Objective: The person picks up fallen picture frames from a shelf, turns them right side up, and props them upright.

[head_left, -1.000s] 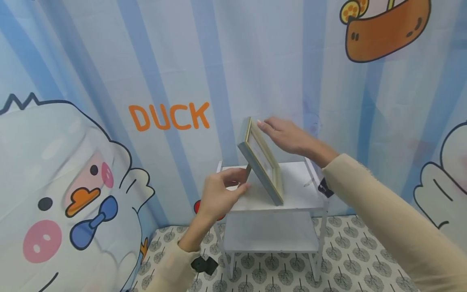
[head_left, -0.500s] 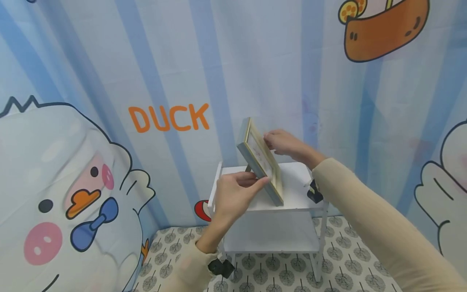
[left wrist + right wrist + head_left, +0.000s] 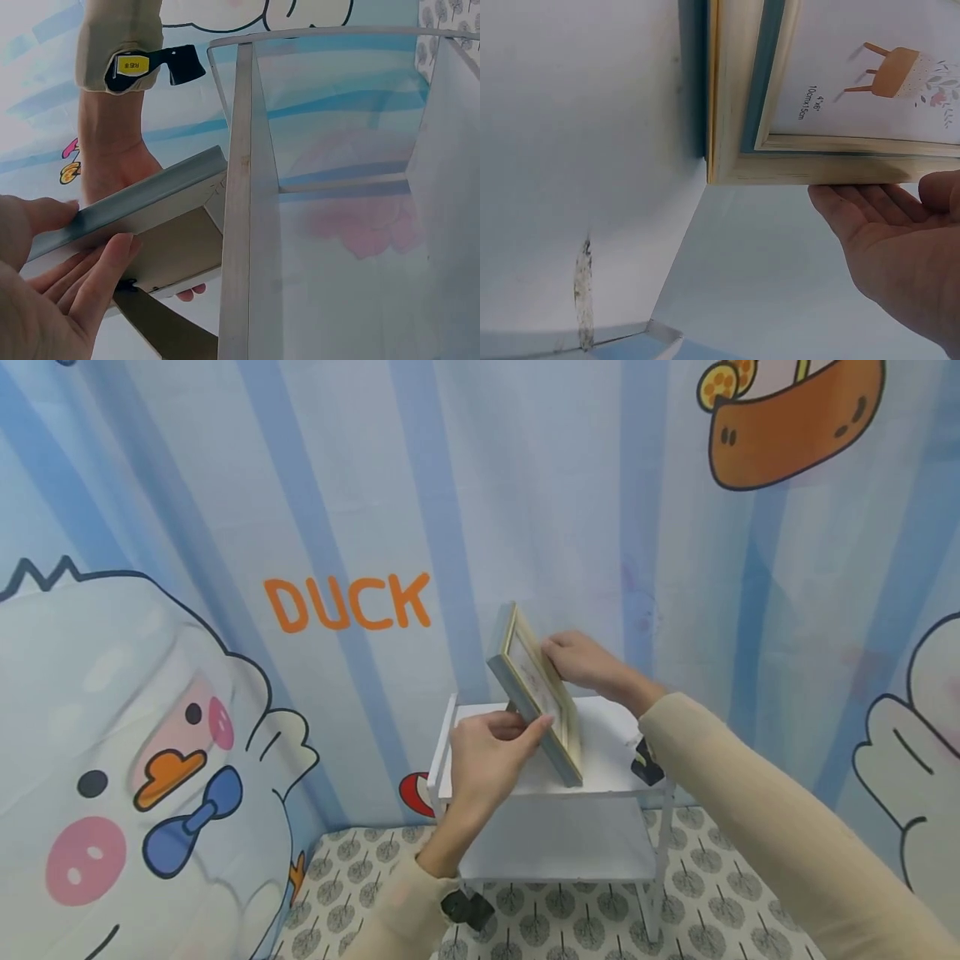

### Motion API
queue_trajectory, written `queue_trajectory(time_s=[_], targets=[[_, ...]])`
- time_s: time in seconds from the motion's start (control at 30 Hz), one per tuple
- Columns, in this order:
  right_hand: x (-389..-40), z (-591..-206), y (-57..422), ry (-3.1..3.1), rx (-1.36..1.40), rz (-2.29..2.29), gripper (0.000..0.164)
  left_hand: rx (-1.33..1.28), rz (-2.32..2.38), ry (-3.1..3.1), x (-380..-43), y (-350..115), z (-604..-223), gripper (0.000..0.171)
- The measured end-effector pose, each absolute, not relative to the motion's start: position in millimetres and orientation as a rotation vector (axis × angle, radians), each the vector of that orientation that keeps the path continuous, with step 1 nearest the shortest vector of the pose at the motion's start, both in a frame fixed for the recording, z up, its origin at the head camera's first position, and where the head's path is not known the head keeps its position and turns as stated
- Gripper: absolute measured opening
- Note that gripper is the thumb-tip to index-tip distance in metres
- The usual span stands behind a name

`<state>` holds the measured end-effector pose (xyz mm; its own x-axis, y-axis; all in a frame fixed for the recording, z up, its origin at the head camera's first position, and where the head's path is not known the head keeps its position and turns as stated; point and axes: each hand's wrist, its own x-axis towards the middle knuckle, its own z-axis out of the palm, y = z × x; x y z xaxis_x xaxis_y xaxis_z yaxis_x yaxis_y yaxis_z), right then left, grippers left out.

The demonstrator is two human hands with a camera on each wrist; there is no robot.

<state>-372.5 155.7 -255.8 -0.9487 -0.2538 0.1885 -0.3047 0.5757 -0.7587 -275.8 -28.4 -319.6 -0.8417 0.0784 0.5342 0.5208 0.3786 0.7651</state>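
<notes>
Picture frame between both hands' fingers

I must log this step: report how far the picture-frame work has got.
Done: the pale wooden picture frame stands tilted on the white two-tier shelf. In hand: the left hand grips its back edge, the right hand its front edge. Left: letting go; whether its prop bears weight cannot be seen.

Head cam looks forward and down from a bit back at the white shelf against the curtain, while both wrist cams sit super close, sharing the picture frame from opposite sides.
</notes>
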Motion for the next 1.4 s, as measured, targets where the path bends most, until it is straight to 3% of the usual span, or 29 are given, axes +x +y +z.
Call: queue_trajectory(time_s=[0.6, 1.13, 1.4], targets=[[-355.2, -257.4, 170.2, -2.761, 0.460, 1.309, 0.044, -0.547, -1.567, -2.259, -279.7, -44.9, -315.1, 0.026], [-339.0, -254.7, 169.0, -2.872, 0.407, 1.227, 0.050, -0.502, -1.633, -2.292, -283.0, -70.4, -307.6, 0.054], [-327.8, -251.4, 176.5, -2.860, 0.423, 1.245, 0.047, -0.542, -1.592, -2.337, -291.1, -81.5, -307.8, 0.052]])
